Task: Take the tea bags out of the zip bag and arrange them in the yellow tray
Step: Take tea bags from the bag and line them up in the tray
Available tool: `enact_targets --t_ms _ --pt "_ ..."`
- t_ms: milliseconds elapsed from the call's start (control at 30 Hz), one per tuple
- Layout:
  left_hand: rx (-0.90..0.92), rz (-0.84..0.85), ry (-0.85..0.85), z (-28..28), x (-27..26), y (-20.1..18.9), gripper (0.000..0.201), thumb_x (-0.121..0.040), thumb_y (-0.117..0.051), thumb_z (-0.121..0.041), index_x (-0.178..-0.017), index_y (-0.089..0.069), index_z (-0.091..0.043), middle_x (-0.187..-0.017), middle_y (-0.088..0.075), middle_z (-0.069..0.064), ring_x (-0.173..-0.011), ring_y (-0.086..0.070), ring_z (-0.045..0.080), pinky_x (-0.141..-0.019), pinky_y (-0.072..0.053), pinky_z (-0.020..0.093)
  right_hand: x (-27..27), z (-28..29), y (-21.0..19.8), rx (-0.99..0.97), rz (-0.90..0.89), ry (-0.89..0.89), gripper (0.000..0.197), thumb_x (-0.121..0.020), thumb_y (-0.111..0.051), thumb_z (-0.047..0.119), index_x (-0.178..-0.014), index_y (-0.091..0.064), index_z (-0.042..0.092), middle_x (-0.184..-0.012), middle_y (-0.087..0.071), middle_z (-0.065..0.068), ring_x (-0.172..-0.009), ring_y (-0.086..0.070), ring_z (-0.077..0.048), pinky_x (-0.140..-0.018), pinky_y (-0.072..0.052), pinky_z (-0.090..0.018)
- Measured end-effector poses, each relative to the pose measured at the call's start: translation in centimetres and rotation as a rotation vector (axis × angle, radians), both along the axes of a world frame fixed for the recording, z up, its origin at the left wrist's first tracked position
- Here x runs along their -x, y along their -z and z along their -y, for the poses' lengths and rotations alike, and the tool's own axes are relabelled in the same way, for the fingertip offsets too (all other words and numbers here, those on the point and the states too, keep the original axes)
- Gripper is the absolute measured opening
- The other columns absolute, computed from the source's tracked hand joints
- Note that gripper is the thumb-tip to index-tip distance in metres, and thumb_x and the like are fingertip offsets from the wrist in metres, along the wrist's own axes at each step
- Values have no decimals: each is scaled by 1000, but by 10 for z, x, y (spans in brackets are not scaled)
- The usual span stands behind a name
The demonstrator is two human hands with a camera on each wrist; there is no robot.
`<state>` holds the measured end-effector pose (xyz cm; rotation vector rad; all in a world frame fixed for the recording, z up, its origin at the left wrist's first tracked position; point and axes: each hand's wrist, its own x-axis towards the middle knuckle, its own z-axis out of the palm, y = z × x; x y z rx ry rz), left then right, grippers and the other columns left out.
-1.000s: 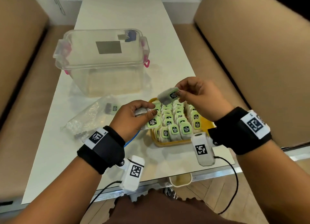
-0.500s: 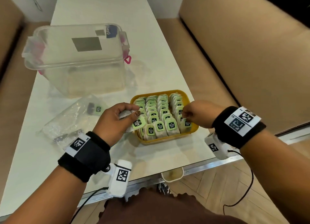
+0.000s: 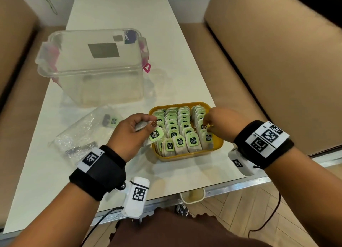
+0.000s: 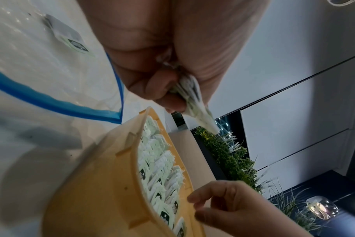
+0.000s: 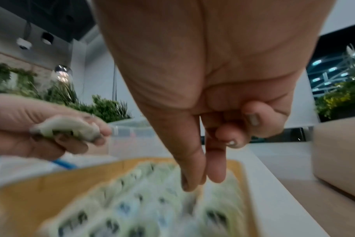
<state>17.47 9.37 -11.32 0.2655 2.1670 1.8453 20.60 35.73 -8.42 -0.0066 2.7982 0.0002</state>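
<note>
White table (image 3: 118, 12): bears a clear lidded tub (image 3: 92, 65) with pink latches and a grey label. Tan benches (image 3: 277, 61) flank it on both sides. Green plants (image 4: 229, 154) and a glass lamp (image 4: 321, 207) stand beyond.

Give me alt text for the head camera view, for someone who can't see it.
Over a white table, the left hand grips a few tea bags beside a yellow tray packed with rows of them, while the right hand reaches into the tray's right row. A nearly empty zip bag and a clear lidded box sit to the left.
</note>
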Motion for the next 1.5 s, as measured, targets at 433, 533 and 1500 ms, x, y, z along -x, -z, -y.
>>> enact_targets --t_ms 433,533,1500 --pt "-83 13 -46 1 3 -11 10 -88 -64 -12 -98 -63 -17 -90 -66 -1 -74 -62 7 -50 -50 21 2 103 -29 798 -127 158 24 -81 -71 37 -93 -65 17 -76 -71 -3 -66 -67 -17 -62 -52 -30" --pt "-137 55 -64 -1 2 -15 10 -91 -60 -8 -95 -59 -17 -85 -61 -1 -59 -55 4 -46 -49 21 4 109 -23 900 -147 213 19 -78 -75 21 -92 -62 15 -76 -72 -8 -64 -68 -20 -53 -47 -22" --pt "-67 -109 18 -10 6 -27 8 -79 -68 -25 -82 -69 -18 -98 -56 2 -66 -60 7 -55 -54 21 2 74 -32 1240 -258 303 16 -96 -50 6 -88 -53 19 -85 -72 -17 -72 -71 -21 -68 -52 -37"
